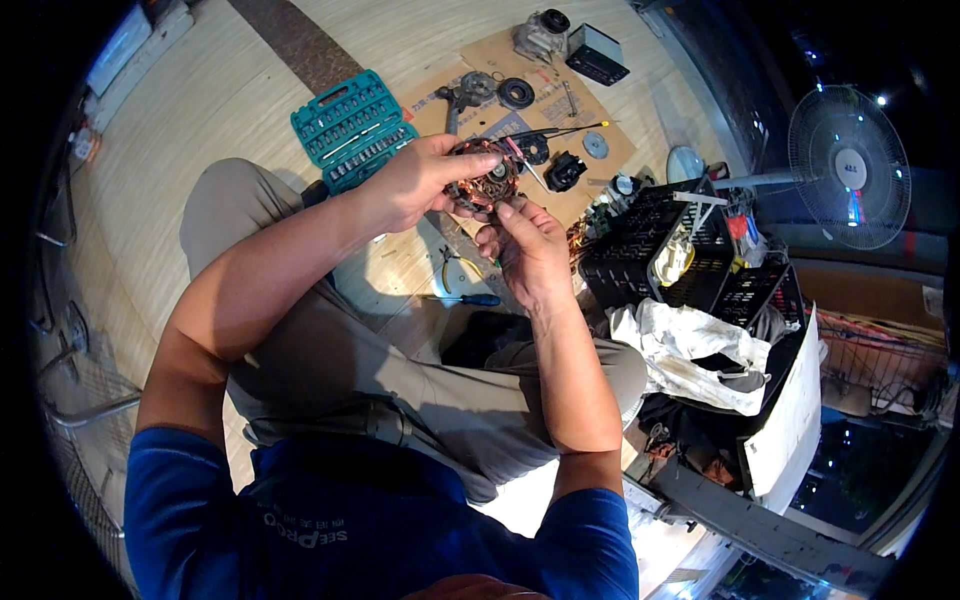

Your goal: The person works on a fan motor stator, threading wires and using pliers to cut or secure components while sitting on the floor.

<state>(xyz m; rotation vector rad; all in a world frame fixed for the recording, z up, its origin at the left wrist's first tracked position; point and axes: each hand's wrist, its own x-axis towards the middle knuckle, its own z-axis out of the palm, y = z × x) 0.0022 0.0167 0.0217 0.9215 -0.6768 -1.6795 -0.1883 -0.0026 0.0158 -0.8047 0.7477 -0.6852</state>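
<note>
A round, dark motor part with copper windings (484,178) is held up in front of me, above a flattened cardboard sheet (598,178). My left hand (420,180) grips it from the left, with the thumb across its top face. At its lower right edge, the fingertips of my right hand (528,245) pinch the rim. Behind it on the cardboard lie a black ring (515,94), a dark bracket-like metal part (476,90), a black molded part (566,171) and a small grey disc (595,145). The underside of the wound part is hidden.
An open teal socket set (352,125) lies at the left. Yellow-handled pliers (458,262) and a screwdriver (470,299) rest below my hands. To the right stand black crates (650,245), a white cloth (690,350) and a fan (850,168). A metal housing (540,40) sits at the far edge.
</note>
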